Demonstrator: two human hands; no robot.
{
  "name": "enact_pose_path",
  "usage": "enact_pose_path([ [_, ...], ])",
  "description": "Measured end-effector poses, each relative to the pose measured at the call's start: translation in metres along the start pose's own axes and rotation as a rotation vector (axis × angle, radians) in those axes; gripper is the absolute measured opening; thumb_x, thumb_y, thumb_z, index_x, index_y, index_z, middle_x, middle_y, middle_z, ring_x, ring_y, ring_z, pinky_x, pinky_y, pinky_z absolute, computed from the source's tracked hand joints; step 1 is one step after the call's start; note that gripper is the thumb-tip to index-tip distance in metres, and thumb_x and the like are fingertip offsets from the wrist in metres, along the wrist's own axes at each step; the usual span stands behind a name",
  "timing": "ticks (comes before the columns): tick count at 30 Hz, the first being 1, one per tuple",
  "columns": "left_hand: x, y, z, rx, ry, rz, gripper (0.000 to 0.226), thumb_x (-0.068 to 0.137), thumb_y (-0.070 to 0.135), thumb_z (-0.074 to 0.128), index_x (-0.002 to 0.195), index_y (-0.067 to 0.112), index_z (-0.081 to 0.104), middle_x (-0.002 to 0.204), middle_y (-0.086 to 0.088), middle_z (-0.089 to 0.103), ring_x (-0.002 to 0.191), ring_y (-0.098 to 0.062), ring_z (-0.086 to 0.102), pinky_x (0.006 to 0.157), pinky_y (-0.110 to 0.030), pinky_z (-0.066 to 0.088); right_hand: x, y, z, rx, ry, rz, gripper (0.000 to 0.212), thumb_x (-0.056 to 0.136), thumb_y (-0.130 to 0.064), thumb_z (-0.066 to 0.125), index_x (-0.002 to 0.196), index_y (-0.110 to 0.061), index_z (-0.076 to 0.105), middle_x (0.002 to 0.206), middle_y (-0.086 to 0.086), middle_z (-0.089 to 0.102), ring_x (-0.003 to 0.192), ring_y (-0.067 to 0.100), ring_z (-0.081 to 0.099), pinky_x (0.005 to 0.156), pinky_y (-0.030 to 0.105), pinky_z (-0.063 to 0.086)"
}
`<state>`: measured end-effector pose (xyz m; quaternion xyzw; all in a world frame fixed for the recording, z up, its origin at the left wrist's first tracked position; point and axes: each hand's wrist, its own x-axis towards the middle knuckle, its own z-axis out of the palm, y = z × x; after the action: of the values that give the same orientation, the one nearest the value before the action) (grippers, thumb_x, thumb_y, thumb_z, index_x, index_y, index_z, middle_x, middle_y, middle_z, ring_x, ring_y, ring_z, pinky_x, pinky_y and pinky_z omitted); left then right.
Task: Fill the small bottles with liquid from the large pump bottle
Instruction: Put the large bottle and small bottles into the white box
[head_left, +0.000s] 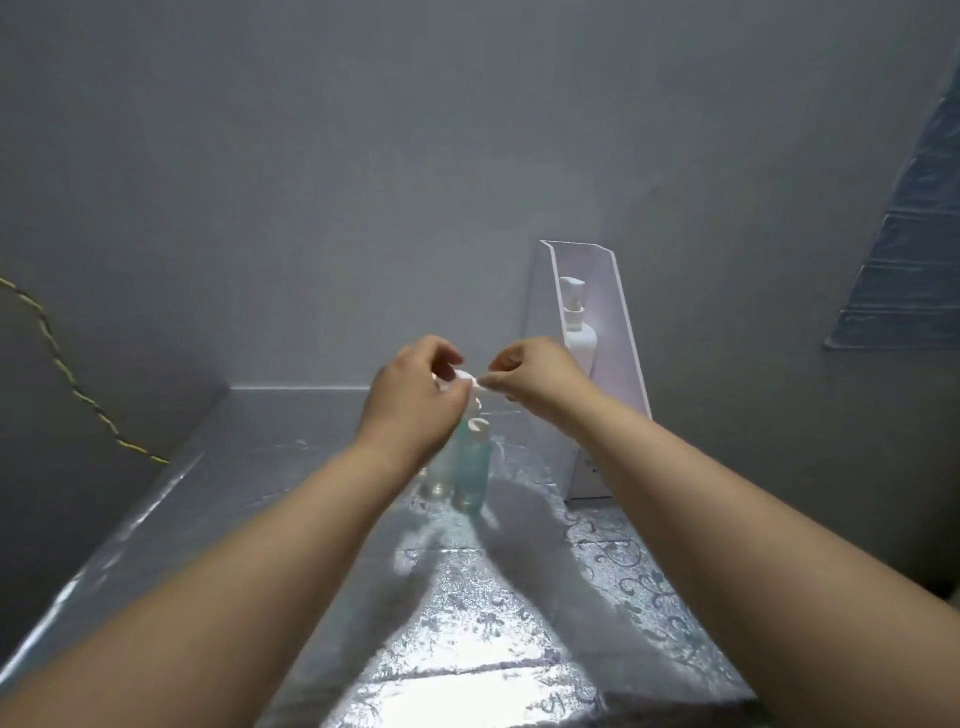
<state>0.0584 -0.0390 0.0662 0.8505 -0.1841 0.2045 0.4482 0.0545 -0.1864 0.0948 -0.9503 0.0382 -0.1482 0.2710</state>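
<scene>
- One teal small bottle (471, 467): upright on the table at frame centre, white cap on, teal liquid inside, directly below the raised hands.
- One clear small bottle (438, 480): upright, just beside the teal small bottle at its 9 o'clock. Its upper part is hidden behind the left wrist.
- One white piece (464, 376): small and blurred, held in the air at 12 o'clock above the two bottles. What kind of part it is cannot be told.
- The left hand (415, 397): fingers curled, pinching the white piece from its 9 o'clock side.
- The right hand (530, 376): fingers curled, fingertips pinching the same piece from its 3 o'clock side.
- One large pump bottle (579, 332): white, upright, pump head fitted, at 2 o'clock from the small bottles and apart from them.
- One white stand (621, 332): tall and open-fronted, housing the large pump bottle, set against the wall.
- One table (467, 649): silver patterned foil cover, with glare at 6 o'clock.
- One cord (54, 358): yellow and black, on the wall at 9 o'clock.
- One wall panel (904, 249): blue-grey, at the 3 o'clock edge.
</scene>
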Motion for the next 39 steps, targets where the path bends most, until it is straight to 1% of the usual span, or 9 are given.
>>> enact_pose_path([
  [2,0.010,-0.014,-0.007,0.049,0.035,-0.048,0.022,0.083,0.021,0.068,0.103,0.018,0.060,0.096,0.001,0.059,0.085,-0.019,0.054,0.081,-0.028,0.043,0.004,-0.005,0.010,-0.042,-0.031,0.033,0.030,0.082,-0.038,0.067,0.089,-0.009,0.071,0.075,0.006,0.061,0.074,0.020,0.056,0.058,0.023,0.038],
  [5,0.019,-0.028,-0.012,0.091,0.021,-0.093,0.029,0.083,0.026,0.070,0.108,0.018,0.058,0.101,0.002,0.054,0.097,-0.022,0.057,0.089,-0.033,0.046,0.014,-0.011,0.023,-0.103,-0.026,0.069,0.038,0.081,-0.046,0.066,0.088,-0.008,0.068,0.073,0.006,0.060,0.076,0.025,0.058,0.063,0.026,0.041],
  [11,0.022,-0.025,-0.010,0.103,-0.002,-0.013,0.031,0.083,0.021,0.068,0.112,0.016,0.059,0.103,0.002,0.049,0.108,-0.025,0.055,0.098,-0.038,0.044,0.035,-0.015,0.030,-0.223,-0.035,0.107,0.022,0.086,-0.028,0.065,0.096,-0.009,0.068,0.093,0.011,0.068,0.088,0.030,0.063,0.073,0.027,0.047],
  [15,0.021,-0.007,-0.003,0.080,-0.018,0.067,0.033,0.084,0.020,0.067,0.115,0.015,0.057,0.111,-0.004,0.053,0.109,-0.023,0.054,0.099,-0.037,0.043,0.032,-0.013,0.000,-0.257,0.094,0.055,0.024,0.089,-0.028,0.062,0.094,-0.006,0.069,0.094,0.015,0.066,0.093,0.030,0.063,0.072,0.027,0.044],
  [21,0.016,0.035,0.026,-0.046,-0.059,0.163,0.034,0.083,0.016,0.068,0.114,0.013,0.055,0.106,0.000,0.047,0.100,-0.021,0.055,0.093,-0.039,0.049,0.025,-0.008,-0.069,-0.198,0.386,-0.020,0.033,0.093,-0.030,0.057,0.086,-0.001,0.071,0.082,0.017,0.065,0.077,0.027,0.053,0.067,0.027,0.039],
  [25,0.006,0.055,0.055,-0.072,-0.167,0.169,0.043,0.082,0.023,0.073,0.118,0.014,0.052,0.110,-0.001,0.046,0.097,-0.019,0.055,0.092,-0.037,0.050,0.029,0.006,-0.103,-0.197,0.535,-0.049,0.024,0.089,-0.025,0.061,0.086,-0.005,0.073,0.088,0.016,0.071,0.084,0.031,0.062,0.072,0.029,0.047],
  [31,-0.009,0.053,0.090,0.050,-0.364,0.108,0.067,0.079,0.038,0.076,0.132,0.016,0.042,0.132,-0.006,0.040,0.111,-0.025,0.055,0.097,-0.040,0.047,0.041,0.041,-0.099,-0.468,0.337,0.041,0.016,0.091,-0.016,0.059,0.085,-0.005,0.069,0.087,0.013,0.064,0.083,0.029,0.058,0.073,0.025,0.046],
  [35,0.005,0.049,0.082,0.097,-0.331,0.156,0.055,0.082,0.035,0.073,0.127,0.018,0.048,0.128,-0.007,0.045,0.112,-0.026,0.055,0.099,-0.038,0.044,0.049,0.065,-0.072,-0.584,0.232,0.015,0.018,0.087,-0.015,0.060,0.099,-0.012,0.073,0.105,0.011,0.070,0.103,0.031,0.063,0.088,0.029,0.051],
  [39,0.043,0.033,0.049,0.259,-0.276,0.116,0.044,0.083,0.036,0.071,0.122,0.021,0.057,0.127,-0.008,0.054,0.117,-0.028,0.055,0.101,-0.041,0.044,0.054,0.086,-0.053,-0.833,0.267,-0.031,0.017,0.083,-0.019,0.062,0.096,-0.022,0.073,0.092,-0.002,0.070,0.105,0.025,0.054,0.088,0.034,0.033],
])
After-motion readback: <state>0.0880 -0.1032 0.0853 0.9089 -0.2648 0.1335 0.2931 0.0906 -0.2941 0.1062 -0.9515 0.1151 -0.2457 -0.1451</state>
